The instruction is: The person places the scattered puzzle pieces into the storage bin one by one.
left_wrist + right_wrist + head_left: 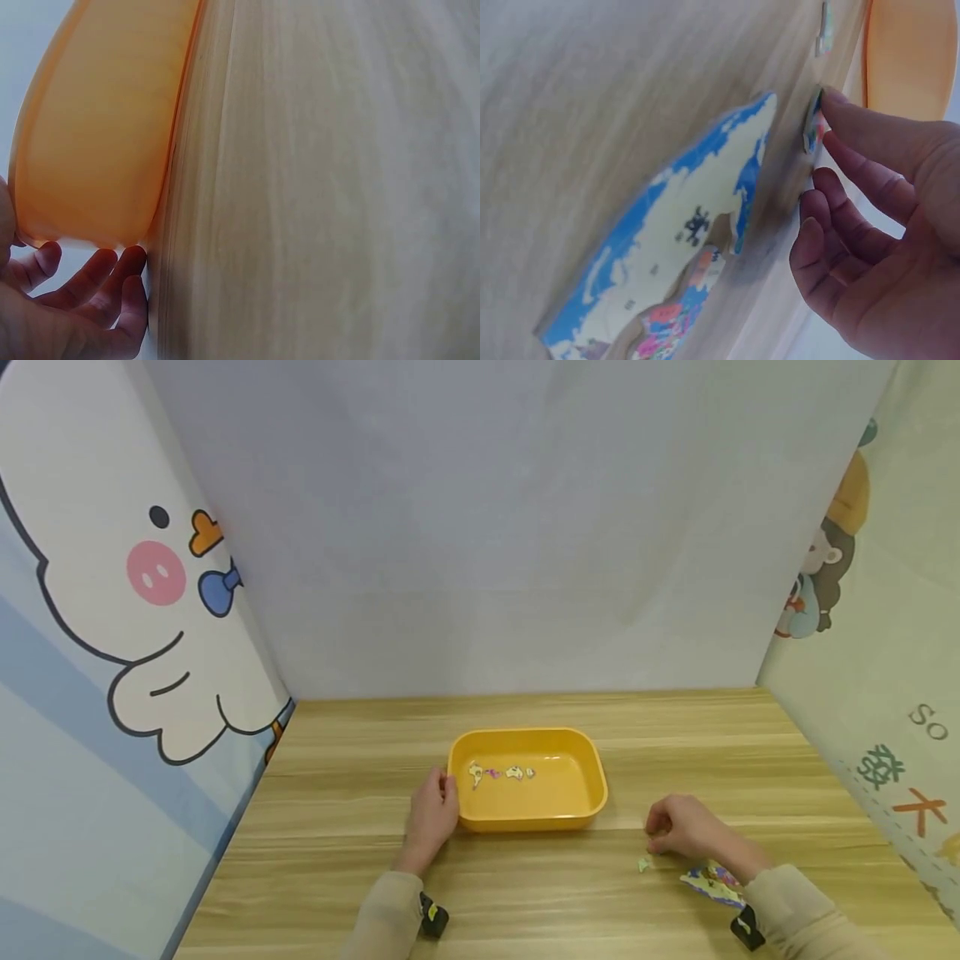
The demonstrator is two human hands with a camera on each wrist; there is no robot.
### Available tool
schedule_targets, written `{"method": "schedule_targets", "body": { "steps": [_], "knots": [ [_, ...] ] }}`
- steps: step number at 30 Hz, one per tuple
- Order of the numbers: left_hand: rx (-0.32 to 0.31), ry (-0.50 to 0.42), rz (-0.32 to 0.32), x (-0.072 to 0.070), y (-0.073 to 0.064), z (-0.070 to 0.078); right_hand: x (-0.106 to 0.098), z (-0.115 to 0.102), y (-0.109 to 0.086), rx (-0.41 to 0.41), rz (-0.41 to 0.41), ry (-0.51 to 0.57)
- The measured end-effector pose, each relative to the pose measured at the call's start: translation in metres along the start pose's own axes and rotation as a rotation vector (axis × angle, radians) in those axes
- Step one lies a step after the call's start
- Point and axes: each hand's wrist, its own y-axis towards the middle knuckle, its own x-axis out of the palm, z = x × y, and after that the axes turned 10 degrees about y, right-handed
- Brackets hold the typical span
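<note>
In the head view my left hand point(433, 810) grips the left end of a yellow plastic tray point(525, 824). The left wrist view has the fingertips point(133, 259) against the tray's outer end wall point(97, 150). Right of the tray, my right hand point(686, 828) is low over the table, its thumb and index finger pinching a small flat puzzle piece point(812, 124). Another small puzzle piece point(643, 863) lies just in front of those fingertips. Under the right wrist lies a larger map-patterned piece point(708, 885), blue-edged and pale yellow, with a pink and orange piece point(679, 319) beside it.
Several small puzzle pieces point(514, 772) lie on the tray's floor, towards its left half. The wood-grain table point(360, 735) ends at a pale backdrop point(480, 568). Printed cloth panels with cartoon figures stand at left point(97, 568) and right point(885, 652).
</note>
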Motion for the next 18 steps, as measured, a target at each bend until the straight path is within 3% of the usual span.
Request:
{"method": "schedule_targets", "body": {
  "steps": [18],
  "knots": [
    [-0.001, 0.012, 0.022, 0.0042, 0.0005, -0.0024, 0.0039, 0.0088, 0.0042, -0.092, -0.043, 0.013]
  ]
}}
